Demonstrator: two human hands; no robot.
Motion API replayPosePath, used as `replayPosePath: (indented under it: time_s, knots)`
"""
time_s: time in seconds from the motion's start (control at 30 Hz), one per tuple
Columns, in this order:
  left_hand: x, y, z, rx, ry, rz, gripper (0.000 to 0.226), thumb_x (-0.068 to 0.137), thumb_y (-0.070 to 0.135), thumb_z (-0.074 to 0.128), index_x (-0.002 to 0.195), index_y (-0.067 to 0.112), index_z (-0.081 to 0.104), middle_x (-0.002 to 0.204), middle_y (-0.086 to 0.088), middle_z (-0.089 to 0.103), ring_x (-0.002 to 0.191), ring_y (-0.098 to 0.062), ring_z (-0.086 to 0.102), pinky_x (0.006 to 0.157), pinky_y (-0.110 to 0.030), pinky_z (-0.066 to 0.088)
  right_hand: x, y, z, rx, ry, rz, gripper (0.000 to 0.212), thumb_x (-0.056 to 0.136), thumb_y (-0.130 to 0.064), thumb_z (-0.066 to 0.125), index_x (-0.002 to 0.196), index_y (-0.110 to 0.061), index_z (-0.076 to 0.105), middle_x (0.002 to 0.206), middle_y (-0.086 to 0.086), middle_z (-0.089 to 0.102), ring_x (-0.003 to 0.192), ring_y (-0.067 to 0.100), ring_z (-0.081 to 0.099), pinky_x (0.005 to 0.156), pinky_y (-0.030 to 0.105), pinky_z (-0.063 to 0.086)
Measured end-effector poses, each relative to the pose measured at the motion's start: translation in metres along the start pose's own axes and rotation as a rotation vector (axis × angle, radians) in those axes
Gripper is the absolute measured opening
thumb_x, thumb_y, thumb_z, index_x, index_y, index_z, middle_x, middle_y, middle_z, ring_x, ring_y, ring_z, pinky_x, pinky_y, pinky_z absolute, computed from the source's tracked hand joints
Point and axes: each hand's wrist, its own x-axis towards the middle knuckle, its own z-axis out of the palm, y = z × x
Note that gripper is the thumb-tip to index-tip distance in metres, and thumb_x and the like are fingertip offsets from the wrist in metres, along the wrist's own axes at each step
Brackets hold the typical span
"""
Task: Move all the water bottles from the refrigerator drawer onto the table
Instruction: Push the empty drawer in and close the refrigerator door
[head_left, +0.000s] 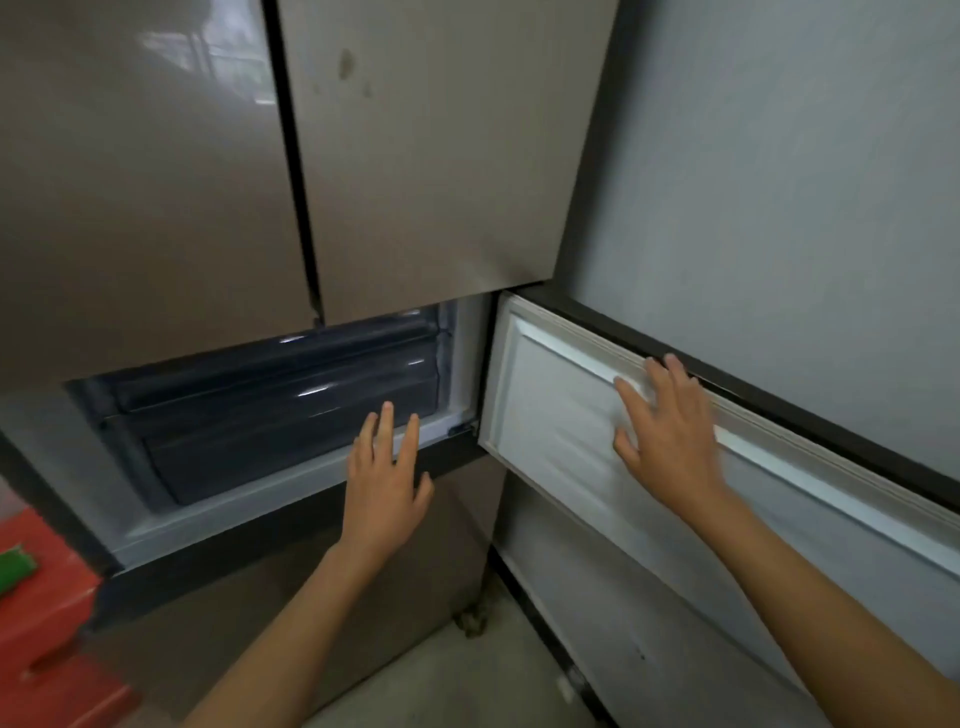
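Hands are both open and hold nothing: right hand (667, 431) lies flat on the swung-out door (561, 415), left hand (387, 480) hovers before the dark drawer (280, 410), red crate (47, 597) far left.

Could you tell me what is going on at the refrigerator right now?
A person stands at the refrigerator with its small lower door swung open. The right hand lies flat and open on the door's white inner panel, while the left hand, also open, reaches toward the dark drawers inside. The drawers look closed, no water bottles show, and neither hand holds anything.
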Motion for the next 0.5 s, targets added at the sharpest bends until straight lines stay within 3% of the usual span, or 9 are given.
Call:
replayPosePath:
  time_s: [0.1,0.23,0.3,0.4,0.5]
  knots:
    - [-0.003,0.035,0.002,-0.032,-0.010,0.049,0.072,0.076,0.018,0.072,0.137,0.005,0.037,0.146,-0.026,0.027,0.133,-0.044,0.026,0.102,-0.051,0.022,-0.026,0.053,-0.035,-0.067,0.009,0.180,0.046,0.077,-0.024,0.043,0.116,-0.003,0.053,0.125,0.031,0.048,0.123,0.042,0.033,0.091,0.058,0.040]
    - [-0.015,0.080,0.010,-0.046,-0.021,0.098,0.075,0.070,0.017,0.077,0.134,0.002,0.041,0.142,-0.029,0.031,0.128,-0.047,0.032,0.099,-0.051,0.023,-0.072,0.114,-0.072,-0.108,-0.093,0.371,0.049,0.076,-0.023,0.053,0.118,0.003,0.056,0.125,0.036,0.048,0.120,0.051,0.043,0.094,0.062,0.036]
    - [-0.027,0.108,0.013,-0.077,-0.025,0.115,0.074,0.071,0.016,0.076,0.135,0.002,0.040,0.143,-0.030,0.029,0.130,-0.047,0.029,0.100,-0.051,0.023,-0.096,0.140,-0.089,-0.154,-0.206,0.445,0.050,0.089,-0.031,0.050,0.130,-0.002,0.047,0.130,0.031,0.046,0.123,0.044,0.041,0.101,0.053,0.032]
    - [-0.045,0.139,0.013,-0.136,-0.019,0.079,0.069,0.079,0.019,0.069,0.138,0.004,0.036,0.147,-0.027,0.023,0.135,-0.044,0.020,0.105,-0.051,0.019,-0.116,0.158,-0.099,-0.140,-0.409,0.448,0.059,0.092,-0.049,0.038,0.139,-0.014,0.031,0.132,0.016,0.046,0.121,0.032,0.042,0.099,0.040,0.032]
    - [-0.060,0.162,0.003,-0.218,-0.013,0.041,0.065,0.086,0.024,0.059,0.142,0.009,0.029,0.151,-0.020,0.015,0.139,-0.037,0.009,0.110,-0.050,0.014,-0.114,0.155,-0.105,-0.072,-0.464,0.417,0.057,0.092,-0.051,0.035,0.137,-0.015,0.032,0.132,0.014,0.046,0.118,0.032,0.044,0.095,0.039,0.034]
